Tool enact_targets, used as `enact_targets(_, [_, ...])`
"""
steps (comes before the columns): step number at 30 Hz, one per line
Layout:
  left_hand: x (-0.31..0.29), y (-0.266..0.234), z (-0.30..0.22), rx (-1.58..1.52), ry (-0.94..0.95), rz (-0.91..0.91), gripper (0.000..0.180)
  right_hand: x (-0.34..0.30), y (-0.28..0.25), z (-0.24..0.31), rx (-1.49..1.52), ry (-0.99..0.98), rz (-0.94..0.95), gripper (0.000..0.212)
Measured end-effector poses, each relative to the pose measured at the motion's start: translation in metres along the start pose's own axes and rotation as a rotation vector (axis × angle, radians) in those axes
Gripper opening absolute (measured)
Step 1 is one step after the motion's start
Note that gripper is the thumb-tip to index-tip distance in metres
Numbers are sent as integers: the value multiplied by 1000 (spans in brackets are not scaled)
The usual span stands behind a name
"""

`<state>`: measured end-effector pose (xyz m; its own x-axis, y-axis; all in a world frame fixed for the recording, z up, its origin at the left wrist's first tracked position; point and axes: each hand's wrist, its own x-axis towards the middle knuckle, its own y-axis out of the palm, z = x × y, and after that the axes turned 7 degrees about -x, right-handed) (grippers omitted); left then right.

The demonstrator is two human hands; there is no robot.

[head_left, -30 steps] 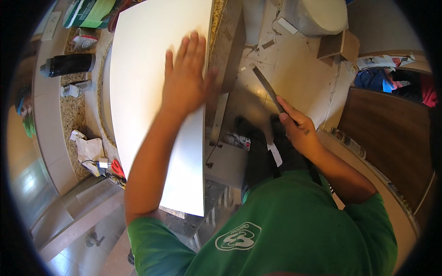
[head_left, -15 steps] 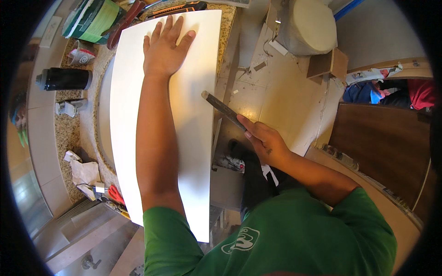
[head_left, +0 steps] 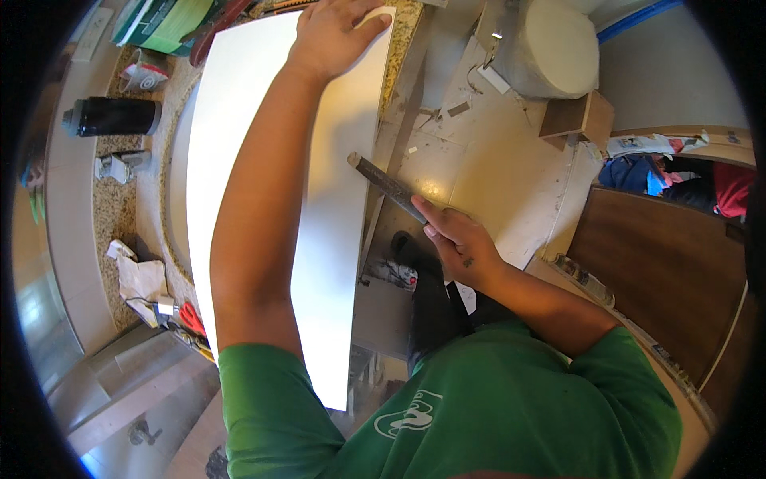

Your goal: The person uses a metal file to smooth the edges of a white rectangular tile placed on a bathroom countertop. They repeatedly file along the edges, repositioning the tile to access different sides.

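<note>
The left grip (head_left: 331, 36) had been shifted from the face of the white panel (head_left: 331, 239) to the panel's far right corner; whether it was closed there could not be told. Steadying was thus judged to be applied at that corner. The panel was laid over the speckled surface (head_left: 403, 40). The right grip (head_left: 463, 243) was clamped on a dark flat bar (head_left: 387, 185), whose tip overlapped the panel's right edge.

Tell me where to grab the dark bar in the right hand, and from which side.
I'd pinch the dark bar on its bare stretch between the blunt tip and the right hand, coming from the tip side, closing across its narrow width. It's long, straight and slim, slants toward the picture's upper left, and the hand covers its other end.
</note>
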<state>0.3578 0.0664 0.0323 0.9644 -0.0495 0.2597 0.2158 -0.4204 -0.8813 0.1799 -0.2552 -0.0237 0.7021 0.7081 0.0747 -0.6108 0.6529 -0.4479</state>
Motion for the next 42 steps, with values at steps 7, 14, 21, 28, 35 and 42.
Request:
enact_targets(7, [-3,-3,-12,-96,113,-37,39,-6,-29,1,41,8,91,66])
enact_targets(14, [-50,-24,47,86,-78,-230,59,-10,-17,-13,16,-12,135,69])
enact_targets(21, [-71,-20,98,303,-193,-160,72,2,11,-13,45,-96,60,66])
enact_targets(28, [-71,-29,95,253,-153,-86,71,87,10,-13,121,-77,-77,61])
enact_targets(35, [-66,-27,69,208,-290,-94,76,10,-2,-8,100,-48,83,61])
enact_targets(42, [-64,-29,75,134,-281,-51,76,118,-1,-36,136,-197,-164,58])
